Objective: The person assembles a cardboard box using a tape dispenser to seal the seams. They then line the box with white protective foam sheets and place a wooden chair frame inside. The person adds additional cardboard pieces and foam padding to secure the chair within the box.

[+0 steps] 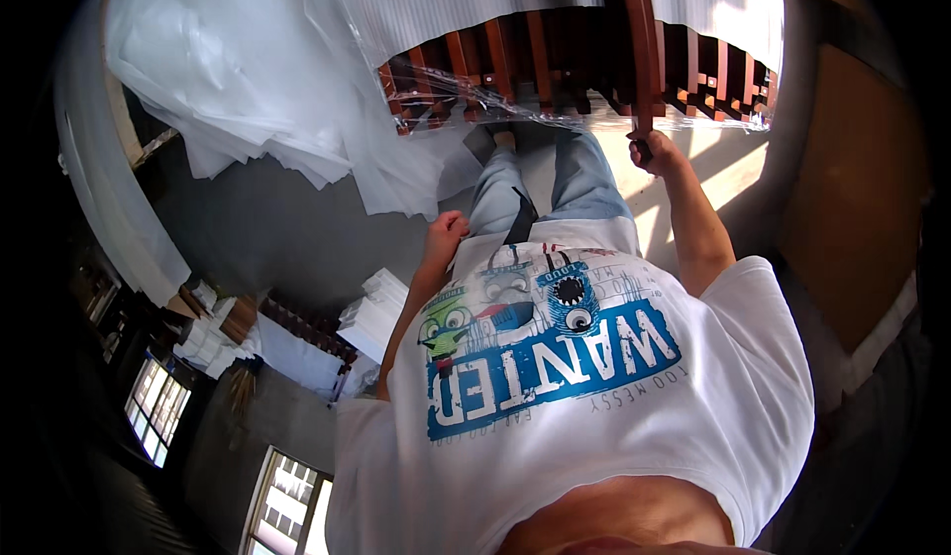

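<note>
My right hand [654, 152] is closed round the near end of a long reddish-brown wooden bar [639, 45], which reaches away from me over the stack. Beneath and beside the bar are several slatted wooden pieces [538, 55] of the same colour, partly covered by white foam sheeting [456, 0]. Clear plastic film [475, 95] hangs along their near edge. My left hand [448, 233] rests by my waist with its fingers curled, and nothing shows in it. A black strap [521, 216] hangs down from the front of my waist.
A big heap of white translucent sheeting [248, 70] lies at the left and drapes toward the grey floor [287, 208]. Brown board [852, 189] stands on the right. White blocks [374, 309] and another covered wooden stack [302, 352] sit behind on the left, near windows [282, 501].
</note>
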### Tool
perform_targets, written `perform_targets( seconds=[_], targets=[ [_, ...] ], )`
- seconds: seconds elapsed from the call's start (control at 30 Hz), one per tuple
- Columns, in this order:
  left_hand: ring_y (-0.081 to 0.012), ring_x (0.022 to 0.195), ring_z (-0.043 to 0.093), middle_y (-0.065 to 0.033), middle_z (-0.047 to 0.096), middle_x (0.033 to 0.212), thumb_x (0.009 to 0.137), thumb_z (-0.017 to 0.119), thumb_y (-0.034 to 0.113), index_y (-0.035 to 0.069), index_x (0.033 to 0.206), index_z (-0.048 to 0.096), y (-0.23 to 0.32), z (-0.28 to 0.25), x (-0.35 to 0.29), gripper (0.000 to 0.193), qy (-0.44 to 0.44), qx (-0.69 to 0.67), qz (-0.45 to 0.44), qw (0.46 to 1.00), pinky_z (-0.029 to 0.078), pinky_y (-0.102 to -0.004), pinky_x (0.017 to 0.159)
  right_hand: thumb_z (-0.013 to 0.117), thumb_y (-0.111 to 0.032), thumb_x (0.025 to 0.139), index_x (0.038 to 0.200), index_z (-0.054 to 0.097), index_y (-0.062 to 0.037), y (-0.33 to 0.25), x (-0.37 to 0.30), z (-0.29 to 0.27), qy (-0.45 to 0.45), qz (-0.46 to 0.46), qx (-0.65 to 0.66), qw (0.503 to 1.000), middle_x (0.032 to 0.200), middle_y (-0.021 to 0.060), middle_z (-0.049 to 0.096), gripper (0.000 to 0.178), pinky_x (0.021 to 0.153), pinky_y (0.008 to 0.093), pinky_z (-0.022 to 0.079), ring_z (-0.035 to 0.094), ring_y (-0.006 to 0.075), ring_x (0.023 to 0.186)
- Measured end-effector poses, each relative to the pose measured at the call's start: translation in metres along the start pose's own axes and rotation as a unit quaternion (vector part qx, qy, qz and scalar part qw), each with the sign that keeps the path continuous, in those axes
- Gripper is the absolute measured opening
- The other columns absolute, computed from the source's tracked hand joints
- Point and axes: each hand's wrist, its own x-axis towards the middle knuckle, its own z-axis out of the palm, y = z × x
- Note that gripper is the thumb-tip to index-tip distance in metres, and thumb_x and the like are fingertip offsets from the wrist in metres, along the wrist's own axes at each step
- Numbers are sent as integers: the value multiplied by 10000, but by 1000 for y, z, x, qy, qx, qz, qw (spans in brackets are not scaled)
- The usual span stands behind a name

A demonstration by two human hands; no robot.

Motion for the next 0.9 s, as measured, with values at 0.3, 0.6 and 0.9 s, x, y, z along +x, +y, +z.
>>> perform_targets(
  seconds=[0.3,0.6,0.9],
  targets=[
    [-134,829,654,-73,676,1018,921,620,229,17,1191,575,77,40,47,346,-77,-14,28,997,484,-239,673,608,-37,842,918,458,-95,21,-78,31,0,-46,-72,996,584,38,478,178,394,283,382,456,155,444],
    [-217,1013,596,-47,634,1105,830,554,701,88,1156,528,329,23,157,695,-125,-202,129,963,457,-449,884,692,-104,807,1006,627,-23,63,-203,82,-59,-67,-259,962,824,112,650,225,638,398,534,633,243,695],
    [-244,994,620,-79,637,1082,851,477,719,92,1234,552,512,20,177,738,-227,-420,294,828,503,-413,903,632,-203,863,1186,553,-71,74,-269,33,-39,-18,-322,946,1007,109,645,358,759,399,523,638,260,864]
  ],
)
